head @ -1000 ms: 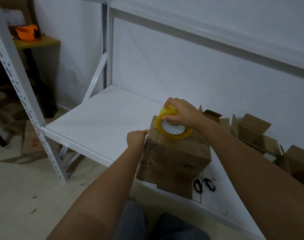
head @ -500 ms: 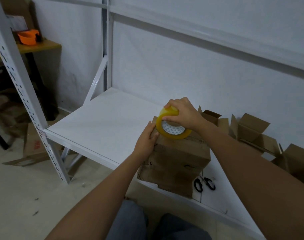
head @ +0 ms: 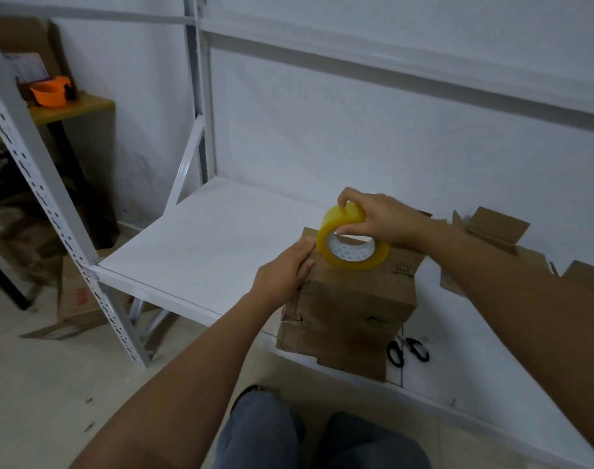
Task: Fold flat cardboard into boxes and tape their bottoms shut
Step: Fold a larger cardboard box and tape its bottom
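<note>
A brown cardboard box point(head: 353, 299) stands on the white metal shelf point(head: 200, 245), its near edge overhanging the front. The right hand point(head: 383, 218) grips a yellow roll of clear tape point(head: 351, 240) upright on the box top, while the left hand point(head: 285, 274) presses flat, fingers straight, against the box's upper left edge. Black-handled scissors point(head: 407, 348) lie just right of the box.
</note>
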A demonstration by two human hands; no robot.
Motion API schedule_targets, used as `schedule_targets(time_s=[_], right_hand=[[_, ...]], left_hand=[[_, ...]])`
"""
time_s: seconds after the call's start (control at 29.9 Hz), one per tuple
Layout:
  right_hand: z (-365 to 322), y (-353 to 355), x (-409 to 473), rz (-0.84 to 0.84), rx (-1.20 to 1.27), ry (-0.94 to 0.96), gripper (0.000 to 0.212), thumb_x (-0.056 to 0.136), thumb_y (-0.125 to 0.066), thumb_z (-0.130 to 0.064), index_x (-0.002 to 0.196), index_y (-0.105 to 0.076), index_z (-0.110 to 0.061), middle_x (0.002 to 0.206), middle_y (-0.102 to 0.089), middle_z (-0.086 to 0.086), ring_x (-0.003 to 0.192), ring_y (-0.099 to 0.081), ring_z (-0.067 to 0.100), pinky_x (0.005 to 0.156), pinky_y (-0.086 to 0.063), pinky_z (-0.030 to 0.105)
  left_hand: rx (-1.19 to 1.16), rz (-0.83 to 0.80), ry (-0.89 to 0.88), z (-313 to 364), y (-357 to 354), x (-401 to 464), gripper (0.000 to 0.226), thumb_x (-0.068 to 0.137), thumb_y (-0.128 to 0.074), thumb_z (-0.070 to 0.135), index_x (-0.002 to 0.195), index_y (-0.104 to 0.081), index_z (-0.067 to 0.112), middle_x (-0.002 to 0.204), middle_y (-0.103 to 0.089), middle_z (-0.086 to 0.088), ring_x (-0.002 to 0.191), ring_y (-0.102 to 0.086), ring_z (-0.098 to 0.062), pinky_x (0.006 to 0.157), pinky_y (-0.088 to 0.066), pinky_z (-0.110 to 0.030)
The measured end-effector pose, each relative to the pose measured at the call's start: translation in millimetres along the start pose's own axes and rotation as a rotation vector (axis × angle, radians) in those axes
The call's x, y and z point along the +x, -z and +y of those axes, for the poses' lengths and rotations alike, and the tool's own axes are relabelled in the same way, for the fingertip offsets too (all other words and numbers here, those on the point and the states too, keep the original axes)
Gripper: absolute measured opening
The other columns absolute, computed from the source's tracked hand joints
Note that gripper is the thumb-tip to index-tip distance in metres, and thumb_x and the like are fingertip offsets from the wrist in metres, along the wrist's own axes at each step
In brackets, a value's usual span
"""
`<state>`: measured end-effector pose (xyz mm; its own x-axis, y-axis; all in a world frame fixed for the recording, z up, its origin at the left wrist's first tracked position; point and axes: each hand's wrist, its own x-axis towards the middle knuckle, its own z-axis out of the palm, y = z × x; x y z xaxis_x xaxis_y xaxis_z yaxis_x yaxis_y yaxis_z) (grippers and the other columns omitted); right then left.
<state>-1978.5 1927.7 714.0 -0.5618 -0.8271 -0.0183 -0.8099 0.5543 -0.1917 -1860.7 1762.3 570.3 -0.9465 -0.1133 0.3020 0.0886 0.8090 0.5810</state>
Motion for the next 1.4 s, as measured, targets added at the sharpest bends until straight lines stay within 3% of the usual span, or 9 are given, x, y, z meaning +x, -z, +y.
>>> schedule_targets(time_s=[0.1, 0.2, 0.33, 0.64, 0.77, 0.9, 1.04, 1.24, 1.4], right_hand=[[15, 13, -9, -0.111, -0.174, -0.033, 0.036, 0.083, -0.061, -0.054, 0.105, -0.042, -0.033, 0.095, -0.055, -0.004, 0.086, -0.051, 0.018, 0.064, -0.040, 0.030], [20, 0, -15, -0.064, -0.136, -0.045, 0.032, 0.085, -0.061, -0.051, 0.104, -0.043, -0.033, 0.104, -0.054, -0.004, 0.092, -0.049, 0.017, 0.076, -0.037, 0.032], [16, -5, -8, -0.017, -0.122, -0.036, 0.034, 0.083, -0.062, -0.052, 0.105, -0.045, -0.032, 0.104, -0.056, -0.003, 0.093, -0.049, 0.018, 0.075, -0.039, 0.035], [31, -20, -25, 0.227, 0.092, -0.036, 0.045, 0.081, -0.065, -0.052, 0.121, -0.048, -0.039, 0.123, -0.054, -0.006, 0.115, -0.044, 0.017, 0.099, -0.036, 0.043], [29, -26, -28, 0.313, 0.235, -0.099, 0.052, 0.078, -0.068, -0.053, 0.122, -0.043, -0.041, 0.123, -0.053, -0.006, 0.112, -0.048, 0.018, 0.091, -0.043, 0.040], [37, -31, -42, 0.359, 0.568, -0.196, 0.043, 0.081, -0.071, -0.038, 0.115, -0.045, -0.038, 0.117, -0.047, -0.003, 0.103, -0.048, 0.016, 0.069, -0.045, 0.023], [40, -39, -48, 0.398, 0.730, -0.199, 0.045, 0.080, -0.074, -0.028, 0.117, -0.049, -0.034, 0.117, -0.046, -0.007, 0.107, -0.050, 0.016, 0.073, -0.047, 0.020], [63, -2, -73, 0.165, 0.452, -0.227, 0.053, 0.080, -0.073, -0.035, 0.126, -0.047, -0.041, 0.128, -0.045, -0.005, 0.111, -0.047, 0.017, 0.075, -0.046, 0.023], [84, 14, -100, 0.032, 0.203, -0.233, 0.058, 0.081, -0.070, -0.042, 0.130, -0.042, -0.050, 0.138, -0.045, -0.006, 0.120, -0.046, 0.020, 0.094, -0.046, 0.038]], left_hand=[[0.120, -0.060, 0.036, 5, 6, 1, 0.049, 0.103, -0.027, 0.040, 0.150, -0.025, 0.026, 0.157, -0.024, 0.006, 0.143, -0.024, -0.012, 0.103, -0.038, -0.035], [0.296, -0.149, 0.043, 12, 7, 5, 0.051, 0.103, -0.021, 0.042, 0.152, -0.020, 0.024, 0.159, -0.014, 0.006, 0.145, -0.017, -0.011, 0.109, -0.034, -0.037], [0.627, -0.233, 0.038, 33, 2, 18, 0.071, 0.095, -0.003, 0.058, 0.151, -0.019, 0.018, 0.160, -0.014, 0.001, 0.147, -0.007, -0.013, 0.120, -0.006, -0.045], [0.515, -0.168, -0.014, 31, -25, 17, 0.072, 0.097, -0.015, 0.058, 0.153, -0.008, 0.013, 0.160, -0.012, -0.003, 0.148, -0.007, -0.015, 0.120, -0.006, -0.032], [0.519, -0.178, 0.005, 32, -24, 14, 0.069, 0.098, -0.016, 0.055, 0.153, -0.011, 0.013, 0.160, -0.011, -0.004, 0.148, -0.005, -0.016, 0.120, -0.003, -0.030], [0.498, -0.200, 0.022, 31, -22, 16, 0.067, 0.099, -0.016, 0.055, 0.153, -0.009, 0.015, 0.161, -0.006, -0.003, 0.148, -0.002, -0.015, 0.119, -0.001, -0.030], [0.474, -0.223, 0.037, 33, -19, 17, 0.068, 0.098, -0.018, 0.056, 0.153, -0.009, 0.016, 0.161, -0.006, -0.001, 0.148, -0.003, -0.013, 0.118, -0.001, -0.029], [0.497, -0.205, 0.011, 32, -15, 13, 0.068, 0.098, -0.015, 0.057, 0.153, -0.008, 0.017, 0.161, -0.008, 0.000, 0.147, -0.005, -0.012, 0.119, -0.004, -0.028], [0.494, -0.222, -0.026, 38, -17, 14, 0.068, 0.098, -0.015, 0.056, 0.153, -0.006, 0.017, 0.161, -0.008, 0.000, 0.147, -0.005, -0.012, 0.119, -0.003, -0.028]])
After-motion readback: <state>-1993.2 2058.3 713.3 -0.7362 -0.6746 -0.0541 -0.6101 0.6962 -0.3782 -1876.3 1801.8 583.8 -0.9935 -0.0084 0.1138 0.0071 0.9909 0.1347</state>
